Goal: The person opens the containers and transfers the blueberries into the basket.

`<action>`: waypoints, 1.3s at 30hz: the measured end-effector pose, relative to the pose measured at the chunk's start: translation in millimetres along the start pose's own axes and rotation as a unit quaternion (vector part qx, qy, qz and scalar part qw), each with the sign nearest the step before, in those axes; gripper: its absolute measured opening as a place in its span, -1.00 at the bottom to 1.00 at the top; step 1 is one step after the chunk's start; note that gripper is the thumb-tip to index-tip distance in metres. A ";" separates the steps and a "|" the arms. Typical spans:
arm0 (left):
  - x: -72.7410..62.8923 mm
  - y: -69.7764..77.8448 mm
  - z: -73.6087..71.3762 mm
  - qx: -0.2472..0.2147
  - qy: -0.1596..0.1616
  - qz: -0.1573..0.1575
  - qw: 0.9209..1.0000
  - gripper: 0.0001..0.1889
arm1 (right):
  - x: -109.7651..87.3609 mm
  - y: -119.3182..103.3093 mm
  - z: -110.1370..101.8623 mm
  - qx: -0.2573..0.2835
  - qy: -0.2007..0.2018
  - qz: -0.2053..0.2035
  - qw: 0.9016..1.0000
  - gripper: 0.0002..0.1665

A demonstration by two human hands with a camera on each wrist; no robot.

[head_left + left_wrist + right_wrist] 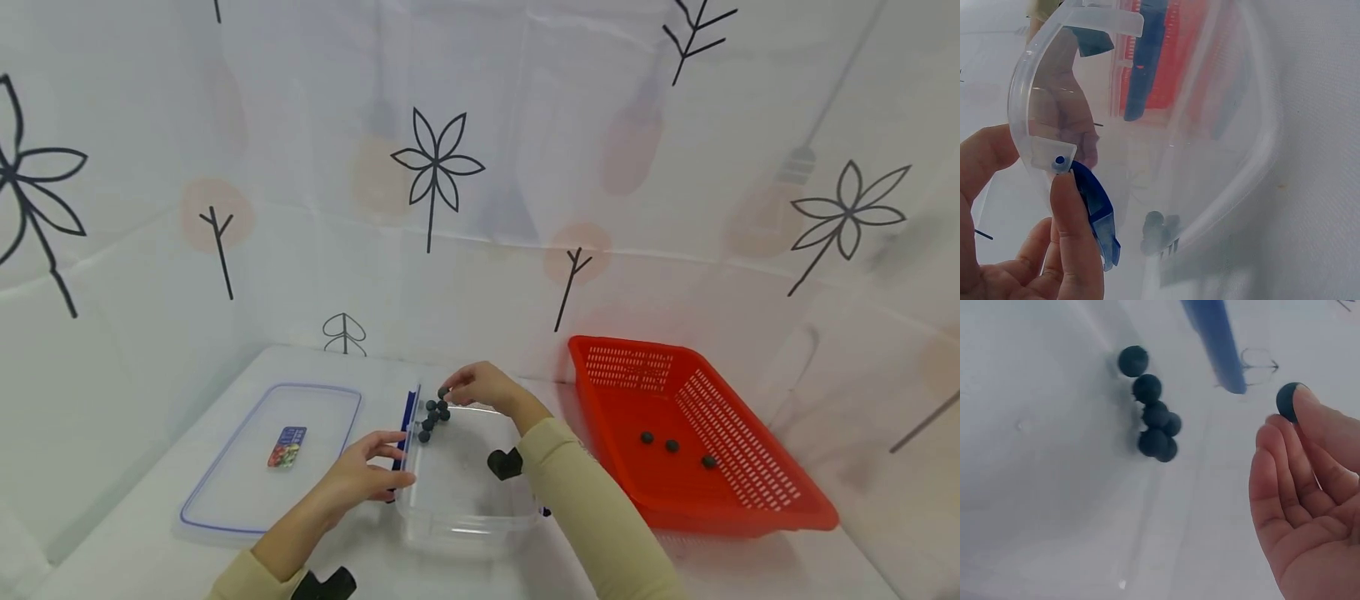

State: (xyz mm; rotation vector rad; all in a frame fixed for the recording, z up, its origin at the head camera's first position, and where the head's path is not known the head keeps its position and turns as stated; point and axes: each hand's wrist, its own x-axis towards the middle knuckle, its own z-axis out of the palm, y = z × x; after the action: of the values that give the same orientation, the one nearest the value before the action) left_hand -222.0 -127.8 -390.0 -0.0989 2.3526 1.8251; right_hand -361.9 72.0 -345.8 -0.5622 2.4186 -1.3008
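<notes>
Dark ball (1286, 402) pinched between thumb and fingertips of the right hand (491, 389), held above the far left corner of a clear plastic box (465, 525). More dark balls (432, 417) inside the box, bunched in a short uneven row along its left wall.

Left hand (367, 468) at the left side of the box: thumb and fingers apart, fingertips touching the rim and a blue clip (1097, 215) that hangs outward.

Right of the box, a red plastic basket (628, 343) with slotted walls; three dark balls (672, 446) on its floor, spaced apart. Left of the box, a clear lid (225, 471) with a blue edge, flat, bearing a small coloured label (287, 447). All of it on a white counter (112, 546). Behind, a pale cloth (315, 167) printed with flowers and twigs. Pale yellow-green sleeves (600, 508) on both arms; black fittings (505, 464) at the wrists.
</notes>
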 end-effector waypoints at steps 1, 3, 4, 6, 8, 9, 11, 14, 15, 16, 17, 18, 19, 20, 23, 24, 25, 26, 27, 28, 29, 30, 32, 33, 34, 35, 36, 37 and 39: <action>0.0 0.1 0.0 -0.001 0.000 0.001 1.000 -0.33 | -2.1 -2.6 -3.3 0.007 0.007 0.000 1.000 -0.74; -0.4 0.2 -0.1 -0.001 0.000 0.002 1.000 -0.33 | -6.8 -7.2 -9.6 0.014 0.020 -0.001 1.000 -0.73; -0.7 0.2 -0.3 -0.002 0.000 0.002 1.000 -0.33 | -9.8 -9.9 -12.8 0.018 0.026 0.001 0.999 -0.73; -1.4 -0.2 -0.4 -0.002 0.002 0.002 1.000 -0.33 | -15.2 -13.5 -19.1 0.020 0.035 0.002 0.999 -0.73; -2.2 -0.6 -0.5 -0.004 0.002 0.002 1.000 -0.32 | -20.0 -15.3 -25.7 0.026 0.046 0.007 0.999 -0.73; -2.5 -0.8 -0.5 -0.005 0.002 0.003 1.000 -0.32 | -22.5 -16.1 -29.6 0.030 0.051 0.007 0.998 -0.72; -3.0 -1.2 -0.4 -0.007 0.002 0.003 1.000 -0.31 | -27.1 -16.3 -37.4 0.036 0.067 0.009 0.997 -0.71; -3.4 -1.5 -0.8 -0.008 0.002 0.003 1.000 -0.31 | -33.9 -15.7 -51.1 0.050 0.093 0.020 0.994 -0.70; -3.4 -1.5 -1.0 -0.008 0.002 0.003 1.000 -0.31 | -36.5 -15.0 -56.2 0.055 0.101 0.023 0.993 -0.69; -3.3 -1.6 -1.2 -0.007 0.002 0.004 1.000 -0.31 | -38.4 -13.4 -61.3 0.062 0.109 0.026 0.992 -0.68; -3.1 -1.7 -1.4 -0.006 0.001 0.006 1.000 -0.31 | -40.5 -11.7 -66.8 0.064 0.117 0.028 0.991 -0.67; -2.8 -1.9 -1.5 -0.006 0.000 0.007 1.000 -0.31 | -43.3 -9.9 -72.4 0.065 0.123 0.034 0.990 -0.66; -2.4 -2.1 -1.5 -0.007 -0.001 0.009 1.000 -0.31 | -45.7 -7.0 -78.1 0.066 0.130 0.038 0.989 -0.65; -2.0 -2.3 -1.4 -0.007 -0.003 0.010 1.000 -0.31 | -48.4 -4.0 -83.5 0.067 0.136 0.041 0.988 -0.65; -1.5 -2.8 -1.1 -0.009 -0.008 0.014 1.000 -0.30 | -57.5 7.3 -99.6 0.062 0.152 0.044 0.986 -0.61; -1.5 -2.8 -1.0 -0.010 -0.009 0.014 1.000 -0.30 | -60.8 11.6 -104.8 0.060 0.156 0.047 0.985 -0.60; -1.7 -2.7 -1.0 -0.011 -0.010 0.014 1.000 -0.30 | -63.4 16.3 -110.0 0.062 0.161 0.047 0.984 -0.60; -2.0 -2.5 -0.9 -0.011 -0.010 0.015 1.000 -0.29 | -66.8 20.4 -115.2 0.061 0.165 0.049 0.983 -0.59; -2.3 -2.4 -0.9 -0.011 -0.011 0.015 1.000 -0.29 | -69.8 24.9 -120.4 0.058 0.170 0.049 0.983 -0.57; -2.6 -2.2 -0.9 -0.012 -0.012 0.016 1.000 -0.28 | -73.0 29.5 -125.6 0.054 0.173 0.051 0.982 -0.54; -2.9 -2.0 -0.8 -0.013 -0.013 0.016 1.000 -0.28 | -76.6 33.5 -130.5 0.052 0.178 0.057 0.981 -0.53; -3.3 -1.7 -0.7 -0.013 -0.014 0.016 1.000 -0.28 | -80.6 37.6 -135.1 0.050 0.179 0.061 0.981 -0.50; -3.8 -1.2 -0.3 -0.012 -0.015 0.017 1.000 -0.27 | -89.5 44.7 -143.7 0.054 0.183 0.071 0.979 -0.46; -4.0 -1.0 -0.2 -0.012 -0.015 0.017 1.000 -0.28 | -93.9 48.5 -147.7 0.055 0.185 0.073 0.979 -0.45; -4.2 -0.8 0.0 -0.012 -0.015 0.017 1.000 -0.28 | -98.5 52.2 -151.5 0.058 0.188 0.075 0.978 -0.44; -4.3 -0.6 0.1 -0.011 -0.015 0.018 1.000 -0.28 | -103.1 55.9 -155.0 0.059 0.188 0.074 0.978 -0.43; -4.4 -0.4 0.2 -0.010 -0.013 0.017 1.000 -0.28 | -107.4 59.7 -158.5 0.061 0.188 0.073 0.977 -0.43; -4.4 -0.2 0.2 -0.010 -0.012 0.017 1.000 -0.28 | -111.5 63.7 -161.9 0.062 0.189 0.072 0.977 -0.42; -4.1 0.4 0.2 -0.010 -0.011 0.018 1.000 -0.29 | -119.6 71.5 -168.4 0.056 0.191 0.062 0.978 -0.41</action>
State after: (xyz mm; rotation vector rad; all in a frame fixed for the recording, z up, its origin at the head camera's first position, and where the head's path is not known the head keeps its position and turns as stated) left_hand -218.0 -127.7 -389.0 -0.0392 2.3377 1.8567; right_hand -350.1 286.4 -305.2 -0.1334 2.6032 -1.5996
